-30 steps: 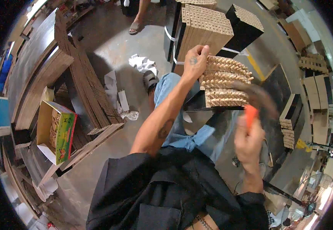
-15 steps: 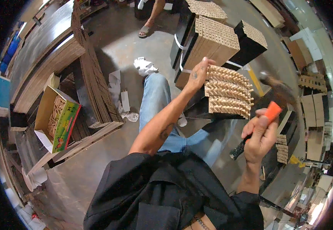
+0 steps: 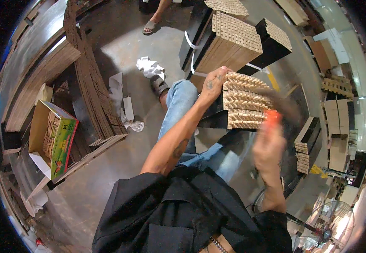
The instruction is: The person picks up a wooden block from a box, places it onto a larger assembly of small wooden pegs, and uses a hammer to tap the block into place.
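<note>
A stack of dark-faced boards point(image 3: 215, 121) stands in front of me, with rows of short wooden dowels point(image 3: 247, 100) sticking up from its pale edges. At the stack's far left corner, my left hand point(image 3: 211, 85) grips the edge with its fingers together. My right hand point(image 3: 269, 148), smeared by motion, is closed round a hammer point(image 3: 272, 118) with an orange and black handle. The blurred hammer head is over the right side of the dowel rows; whether it touches them I cannot tell.
Strapped board stacks point(image 3: 233, 40) with drilled edges stand beyond. To the left, an open carton point(image 3: 65, 145) of loose dowels sits among leaning panels point(image 3: 94, 90). More boards point(image 3: 307, 145) lie at right, near a fan point(image 3: 326, 232). A person's sandalled foot point(image 3: 149, 27) is at the far side.
The hammer has swung left and inward over the dowels, and my right hand has moved left with it. My left hand stays at the stack's corner. The whole view has shifted slightly.
</note>
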Demonstrator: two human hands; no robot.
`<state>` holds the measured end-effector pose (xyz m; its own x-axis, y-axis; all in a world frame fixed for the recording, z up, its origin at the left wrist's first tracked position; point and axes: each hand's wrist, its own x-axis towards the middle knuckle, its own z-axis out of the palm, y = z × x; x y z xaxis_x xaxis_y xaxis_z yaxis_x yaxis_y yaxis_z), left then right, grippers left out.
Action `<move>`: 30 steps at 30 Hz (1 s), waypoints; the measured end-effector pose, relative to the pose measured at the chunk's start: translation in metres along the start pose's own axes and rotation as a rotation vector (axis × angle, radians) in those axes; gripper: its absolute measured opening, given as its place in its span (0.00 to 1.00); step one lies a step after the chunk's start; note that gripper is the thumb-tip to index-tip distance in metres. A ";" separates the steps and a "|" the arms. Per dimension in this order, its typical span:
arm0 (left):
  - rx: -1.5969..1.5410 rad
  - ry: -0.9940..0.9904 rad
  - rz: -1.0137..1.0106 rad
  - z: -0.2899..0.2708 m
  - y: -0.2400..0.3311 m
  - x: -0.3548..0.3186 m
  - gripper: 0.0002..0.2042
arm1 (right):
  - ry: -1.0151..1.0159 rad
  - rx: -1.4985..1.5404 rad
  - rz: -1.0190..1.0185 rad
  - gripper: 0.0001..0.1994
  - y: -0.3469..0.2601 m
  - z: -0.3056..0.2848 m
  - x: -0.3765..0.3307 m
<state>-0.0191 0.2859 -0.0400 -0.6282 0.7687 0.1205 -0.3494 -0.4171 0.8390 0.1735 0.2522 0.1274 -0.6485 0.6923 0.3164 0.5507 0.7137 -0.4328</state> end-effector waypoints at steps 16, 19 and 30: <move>0.105 0.042 -0.010 0.000 0.007 0.001 0.24 | -0.125 0.101 0.044 0.16 0.003 -0.003 0.038; 0.081 0.017 -0.009 0.000 -0.007 0.003 0.24 | -0.066 0.095 0.002 0.16 0.018 0.008 0.026; 0.025 0.030 -0.042 0.003 -0.008 0.006 0.23 | -0.182 0.031 0.027 0.15 0.045 0.014 0.021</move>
<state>-0.0177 0.2950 -0.0445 -0.6340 0.7703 0.0694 -0.3585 -0.3722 0.8561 0.1770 0.2972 0.1031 -0.7200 0.6781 0.1475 0.5541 0.6898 -0.4660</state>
